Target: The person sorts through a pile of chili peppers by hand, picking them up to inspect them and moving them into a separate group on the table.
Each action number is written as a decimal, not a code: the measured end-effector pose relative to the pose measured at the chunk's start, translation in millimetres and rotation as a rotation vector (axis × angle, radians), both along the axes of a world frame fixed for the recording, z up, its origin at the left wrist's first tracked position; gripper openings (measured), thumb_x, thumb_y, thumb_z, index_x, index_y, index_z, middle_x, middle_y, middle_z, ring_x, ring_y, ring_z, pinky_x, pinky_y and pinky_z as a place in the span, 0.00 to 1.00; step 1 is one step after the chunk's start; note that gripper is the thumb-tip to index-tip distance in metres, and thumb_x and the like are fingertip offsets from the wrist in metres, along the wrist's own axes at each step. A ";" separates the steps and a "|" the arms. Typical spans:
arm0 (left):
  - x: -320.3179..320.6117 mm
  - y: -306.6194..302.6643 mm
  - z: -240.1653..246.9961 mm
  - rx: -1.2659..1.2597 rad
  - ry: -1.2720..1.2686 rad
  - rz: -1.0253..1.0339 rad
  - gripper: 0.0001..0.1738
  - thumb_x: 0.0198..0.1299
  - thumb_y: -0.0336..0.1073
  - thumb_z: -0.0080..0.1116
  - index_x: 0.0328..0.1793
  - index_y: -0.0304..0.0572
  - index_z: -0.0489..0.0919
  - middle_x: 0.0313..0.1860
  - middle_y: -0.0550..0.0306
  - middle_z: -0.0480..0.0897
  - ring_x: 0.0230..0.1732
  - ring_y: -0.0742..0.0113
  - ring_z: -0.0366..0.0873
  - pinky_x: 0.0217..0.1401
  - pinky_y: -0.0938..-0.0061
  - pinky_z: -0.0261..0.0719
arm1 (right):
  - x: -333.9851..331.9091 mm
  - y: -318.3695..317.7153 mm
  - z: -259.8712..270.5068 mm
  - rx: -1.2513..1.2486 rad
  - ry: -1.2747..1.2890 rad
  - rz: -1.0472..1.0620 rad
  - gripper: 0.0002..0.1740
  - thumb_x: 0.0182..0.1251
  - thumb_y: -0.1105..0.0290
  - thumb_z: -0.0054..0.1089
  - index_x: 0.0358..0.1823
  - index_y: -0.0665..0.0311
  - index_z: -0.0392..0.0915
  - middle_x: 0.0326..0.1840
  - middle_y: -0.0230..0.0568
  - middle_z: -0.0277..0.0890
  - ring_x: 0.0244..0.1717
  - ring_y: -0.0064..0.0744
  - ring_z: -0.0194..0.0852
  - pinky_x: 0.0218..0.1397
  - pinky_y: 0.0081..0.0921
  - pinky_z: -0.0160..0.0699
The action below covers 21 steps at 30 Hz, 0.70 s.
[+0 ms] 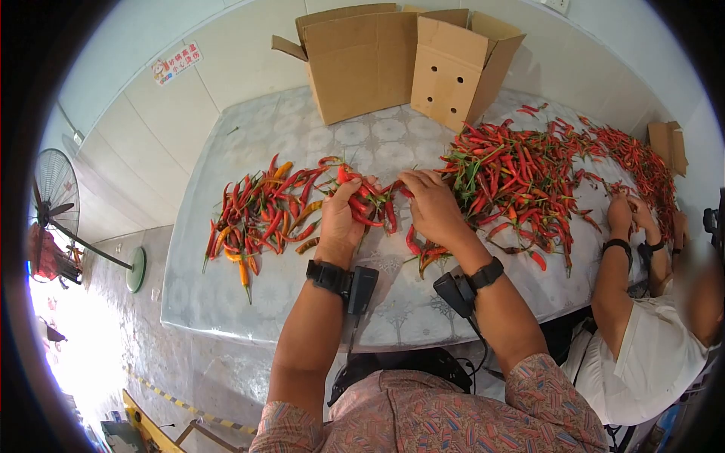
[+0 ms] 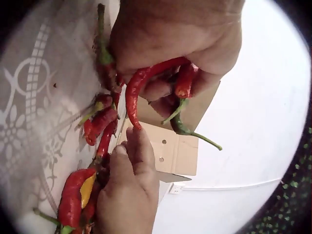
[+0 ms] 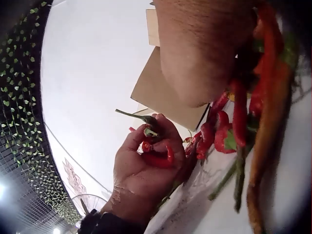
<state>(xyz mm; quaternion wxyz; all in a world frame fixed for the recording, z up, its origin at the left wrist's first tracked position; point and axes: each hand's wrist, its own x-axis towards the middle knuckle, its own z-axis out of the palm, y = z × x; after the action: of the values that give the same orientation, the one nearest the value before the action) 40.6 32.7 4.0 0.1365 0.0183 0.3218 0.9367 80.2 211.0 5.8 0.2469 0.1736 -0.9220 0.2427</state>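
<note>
My left hand point(image 1: 341, 223) grips several red chili peppers point(image 3: 158, 158), their green stems poking out past the fingers. One long curved red chili point(image 2: 136, 95) hangs down from that hand in the left wrist view. Just to the right, my right hand point(image 1: 434, 204) is bent low over the table, its index fingertip right at the tip of that curved chili. I cannot tell whether the right fingers pinch a chili. More red chilies point(image 2: 75, 197) lie beside and below the right hand in the left wrist view.
Loose red and orange chilies point(image 1: 264, 208) lie left of my hands on the patterned tablecloth point(image 1: 249, 302). A large chili heap point(image 1: 513, 174) spreads rightward. Cardboard boxes point(image 1: 362, 64) stand behind. Another person's hands point(image 1: 627, 215) work at the right. A fan point(image 1: 57, 200) stands off the table's left side.
</note>
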 end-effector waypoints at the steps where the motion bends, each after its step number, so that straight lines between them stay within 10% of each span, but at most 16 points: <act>1: -1.0 -0.2 -0.4 -0.021 0.007 -0.004 0.08 0.59 0.30 0.50 0.41 0.33 0.73 0.37 0.47 0.81 0.38 0.58 0.80 0.37 0.71 0.77 | -2.2 -1.0 -1.5 0.080 0.069 -0.014 0.25 0.55 0.79 0.47 0.57 0.63 0.69 0.58 0.46 0.68 0.61 0.49 0.60 0.62 0.37 0.61; 11: 3.0 2.8 4.6 -0.036 -0.002 0.004 0.06 0.56 0.27 0.52 0.39 0.34 0.73 0.35 0.46 0.80 0.35 0.56 0.79 0.43 0.65 0.79 | 1.2 -3.3 10.9 0.208 -0.161 -0.120 0.17 0.52 0.73 0.55 0.46 0.63 0.76 0.47 0.42 0.72 0.53 0.47 0.65 0.57 0.42 0.65; 21: 3.2 3.7 1.9 -0.023 0.062 -0.044 0.04 0.57 0.26 0.53 0.39 0.35 0.74 0.32 0.52 0.78 0.34 0.60 0.77 0.41 0.70 0.77 | -3.1 7.5 4.5 -0.373 -0.052 -0.076 0.11 0.52 0.73 0.63 0.38 0.64 0.76 0.32 0.39 0.75 0.33 0.38 0.73 0.38 0.30 0.73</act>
<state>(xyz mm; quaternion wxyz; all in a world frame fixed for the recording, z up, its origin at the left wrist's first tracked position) 43.8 36.4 5.9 0.1473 0.0527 0.3363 0.9287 77.1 218.5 10.3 0.2598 0.0837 -0.8729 0.4043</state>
